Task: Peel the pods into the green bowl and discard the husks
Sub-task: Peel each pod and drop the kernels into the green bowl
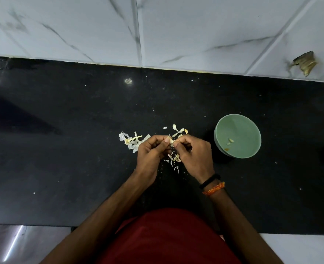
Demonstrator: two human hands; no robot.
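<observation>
Centrally, over the black bench [62, 168], the two hands meet fingertip to fingertip. The left hand [151, 151] and the right hand [192, 153] both have their fingers curled in, pinching one small pale pod [171, 141] between them, held just above the bench top.

Husks lie in three loose scatters: one cluster of husks [131, 140] just left of the left hand, a second beyond the right hand's knuckles at [179, 130], and a third directly beneath the hands and between the wrists [174, 160]. All sit near the middle of the bench depth, well apart from either long edge.

The green bowl [237, 136] stands upright to the right of the right hand, near it but not touching. A few peeled pieces [230, 141] rest on its floor toward the near-left side.

The bench's far edge meets a white marbled tile wall [195, 31] along a slightly slanted line; a chipped, brownish break in the tile [305, 62] shows at the far right. The near edge runs beneath the forearms, with the person's red garment [167, 239] pressed close to it. Bare black surface stretches wide to the left of the husks, and a narrower strip lies to the right of the bowl. A black band and an orange thread [213, 187] circle the right wrist.
</observation>
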